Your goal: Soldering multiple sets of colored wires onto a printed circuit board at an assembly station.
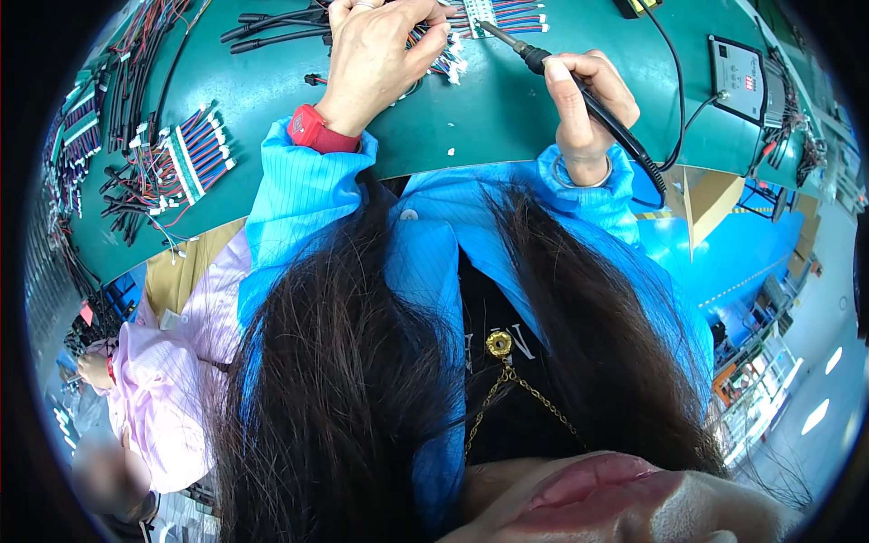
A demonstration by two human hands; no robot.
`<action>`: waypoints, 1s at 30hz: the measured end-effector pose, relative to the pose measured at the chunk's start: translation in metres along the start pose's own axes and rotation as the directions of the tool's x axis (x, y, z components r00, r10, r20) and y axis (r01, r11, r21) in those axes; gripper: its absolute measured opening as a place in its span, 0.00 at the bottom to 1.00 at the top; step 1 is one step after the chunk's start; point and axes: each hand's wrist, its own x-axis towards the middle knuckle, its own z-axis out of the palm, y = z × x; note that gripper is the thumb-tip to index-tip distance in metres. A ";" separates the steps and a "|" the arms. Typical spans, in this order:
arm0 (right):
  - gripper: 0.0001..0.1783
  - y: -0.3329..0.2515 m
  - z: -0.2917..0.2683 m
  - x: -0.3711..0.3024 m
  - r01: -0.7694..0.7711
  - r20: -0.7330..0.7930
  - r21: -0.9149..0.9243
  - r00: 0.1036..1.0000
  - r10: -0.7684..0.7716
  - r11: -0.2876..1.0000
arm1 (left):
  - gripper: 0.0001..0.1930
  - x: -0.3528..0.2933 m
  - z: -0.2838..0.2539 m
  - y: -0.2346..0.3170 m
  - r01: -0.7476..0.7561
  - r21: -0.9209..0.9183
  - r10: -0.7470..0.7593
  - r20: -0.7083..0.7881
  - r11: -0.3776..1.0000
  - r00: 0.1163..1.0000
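My right hand (588, 104) is wrapped around the dark handle of a soldering iron (620, 134). Its metal tip points up and left, close to a narrow pale circuit board (480, 16) at the upper edge. Coloured wires with white plugs (525, 23) stick out to the right of that board. My left hand (385, 45) is closed beside the board, its fingertips pinched together just left of it; what they grip is hidden. Bundled wires with white connectors (448, 61) lie under and beside my left fingers. Thick black cables (281, 27) run out left of that hand.
A wired board strip (186, 165) lies on the green table (262, 199) at left, near piled cable harnesses (136, 81). A control box (738, 80) with a display stands at right. The iron's black cord (679, 100) loops there. Another person in a pink sleeve (163, 380) is at lower left.
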 end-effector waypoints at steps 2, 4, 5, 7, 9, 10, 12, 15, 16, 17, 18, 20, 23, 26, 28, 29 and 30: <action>0.03 0.000 0.000 0.000 0.004 0.004 -0.009 1.000 -0.004 1.000 | 0.05 0.001 0.000 0.001 0.001 -0.005 -0.001 0.002 1.000 1.000; 0.03 -0.001 0.000 0.000 -0.007 -0.004 -0.009 1.000 0.007 1.000 | 0.05 0.001 0.000 0.002 -0.006 -0.006 0.006 -0.009 1.000 1.000; 0.03 -0.002 0.000 0.000 -0.007 -0.003 -0.008 1.000 0.007 1.000 | 0.05 0.001 0.000 0.002 -0.005 -0.005 0.005 -0.009 1.000 1.000; 0.03 -0.002 0.000 0.001 -0.009 -0.002 -0.006 1.000 0.009 1.000 | 0.05 0.001 0.000 0.001 0.007 -0.015 -0.007 -0.007 1.000 1.000; 0.03 -0.001 0.000 0.001 -0.010 -0.003 -0.006 1.000 0.010 1.000 | 0.05 0.002 0.002 0.001 0.010 -0.018 -0.010 -0.008 1.000 1.000; 0.03 -0.001 0.000 0.001 -0.011 -0.001 -0.001 1.000 0.011 1.000 | 0.05 0.002 0.002 0.001 0.015 -0.014 -0.015 -0.010 1.000 1.000; 0.03 0.001 0.001 0.001 -0.007 0.007 -0.008 1.000 0.007 1.000 | 0.05 0.002 0.001 0.002 0.023 -0.017 -0.023 -0.004 1.000 1.000; 0.03 -0.001 0.001 0.001 -0.013 0.017 -0.009 1.000 0.014 1.000 | 0.05 0.002 0.001 0.004 0.032 -0.018 -0.033 -0.008 0.999 0.999; 0.03 -0.002 0.002 0.002 -0.023 0.017 -0.007 1.000 0.024 1.000 | 0.05 0.002 0.001 0.004 0.031 -0.018 -0.031 -0.016 0.999 0.999; 0.03 -0.001 0.002 0.002 -0.023 0.017 -0.007 1.000 0.023 1.000 | 0.05 0.002 0.001 0.004 0.031 -0.018 -0.031 -0.017 0.999 0.999; 0.03 -0.001 0.002 0.002 -0.019 0.018 -0.001 1.000 0.019 1.000 | 0.05 0.002 0.001 0.004 0.028 -0.012 -0.029 -0.021 1.000 0.999; 0.03 0.001 0.002 0.001 -0.015 0.017 0.002 1.000 0.015 1.000 | 0.04 0.002 0.002 0.004 0.026 -0.008 -0.026 -0.025 1.000 0.999; 0.03 0.002 0.003 0.001 -0.004 0.019 -0.009 1.000 0.005 1.000 | 0.04 0.001 0.003 0.003 0.025 -0.011 -0.025 -0.033 1.000 0.999; 0.03 0.000 0.004 0.001 -0.009 0.017 -0.005 1.000 0.009 1.000 | 0.04 0.001 0.003 0.002 0.024 -0.007 -0.025 -0.031 1.000 0.999; 0.03 0.000 0.003 0.001 0.004 0.020 -0.012 1.000 -0.003 1.000 | 0.04 0.000 0.007 -0.002 -0.002 -0.009 0.001 -0.056 1.000 0.998; 0.03 0.001 0.003 0.001 0.003 0.020 -0.013 1.000 -0.003 1.000 | 0.04 0.000 0.007 -0.002 -0.002 -0.010 0.001 -0.056 1.000 0.998; 0.03 0.001 0.002 0.001 -0.005 0.024 -0.027 1.000 0.005 1.000 | 0.05 0.000 0.007 -0.003 -0.001 -0.011 0.001 -0.051 1.000 0.999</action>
